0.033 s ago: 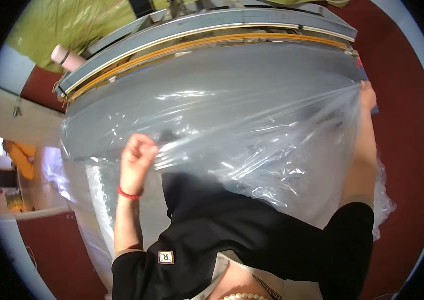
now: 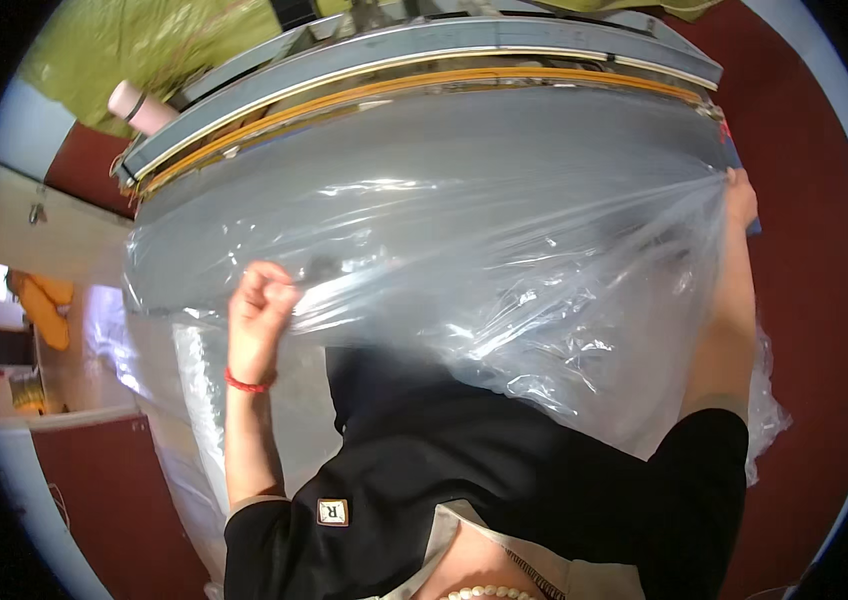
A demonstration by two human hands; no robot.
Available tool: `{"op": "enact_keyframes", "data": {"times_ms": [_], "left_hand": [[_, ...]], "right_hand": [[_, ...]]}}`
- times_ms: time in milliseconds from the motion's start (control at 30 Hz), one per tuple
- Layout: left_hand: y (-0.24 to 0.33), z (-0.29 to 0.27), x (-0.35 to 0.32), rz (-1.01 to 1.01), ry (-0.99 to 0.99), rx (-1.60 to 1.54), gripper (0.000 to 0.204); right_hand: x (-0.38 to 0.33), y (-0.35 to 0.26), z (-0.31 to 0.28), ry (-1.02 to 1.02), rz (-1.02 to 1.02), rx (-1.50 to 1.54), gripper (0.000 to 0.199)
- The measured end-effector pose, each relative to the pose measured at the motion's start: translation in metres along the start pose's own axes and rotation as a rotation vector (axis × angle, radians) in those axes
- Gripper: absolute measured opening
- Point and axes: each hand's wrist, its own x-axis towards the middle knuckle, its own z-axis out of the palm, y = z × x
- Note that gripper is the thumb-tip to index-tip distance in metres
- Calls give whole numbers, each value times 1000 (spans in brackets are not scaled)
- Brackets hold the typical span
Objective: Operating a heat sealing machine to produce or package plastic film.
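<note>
Overhead, left hand (image 2: pixel 256 300) fisted on the clear plastic sheet (image 2: pixel 464 270), red band at wrist. Right hand (image 2: pixel 740 195) stretched far right, pinching the sheet's edge. Sheet drapes over a grey panel (image 2: pixel 414 150).

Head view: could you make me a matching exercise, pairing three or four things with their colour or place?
Things:
1. clear plastic sheet
2. thin wristband
3. long flat panel edge
4. crumpled cloth

Descriptions:
A. red, on the left hand's wrist
B. yellow-green, upper left
C. see-through, gripped by both hands, right hand at its far corner
D. grey with an orange strip

Pairs: 1-C, 2-A, 3-D, 4-B
</note>
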Motion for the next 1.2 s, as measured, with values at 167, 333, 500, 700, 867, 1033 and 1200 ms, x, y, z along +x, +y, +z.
{"op": "enact_keyframes", "data": {"times_ms": [167, 333, 500, 700, 867, 1033, 1200], "left_hand": [[33, -33, -25, 431, -14, 1188, 35], [36, -144, -12, 493, 349, 1196, 20], [81, -272, 16, 156, 490, 779, 7], [14, -194, 64, 562, 428, 1215, 22], [-58, -165, 97, 454, -1, 1221, 48], [-61, -164, 115, 447, 59, 1305, 50], [-65, -163, 145, 506, 134, 1311, 40]], "right_hand": [[10, 7, 20, -18, -21, -68, 36], [12, 17, 15, -53, 1, -54, 35], [9, 5, 6, -89, 1, -23, 35], [3, 0, 7, -78, 32, -23, 37], [8, 2, 7, -90, 30, -2, 37], [11, 15, 14, -108, 61, 71, 37], [39, 82, 35, -28, 32, 543, 37]]}}
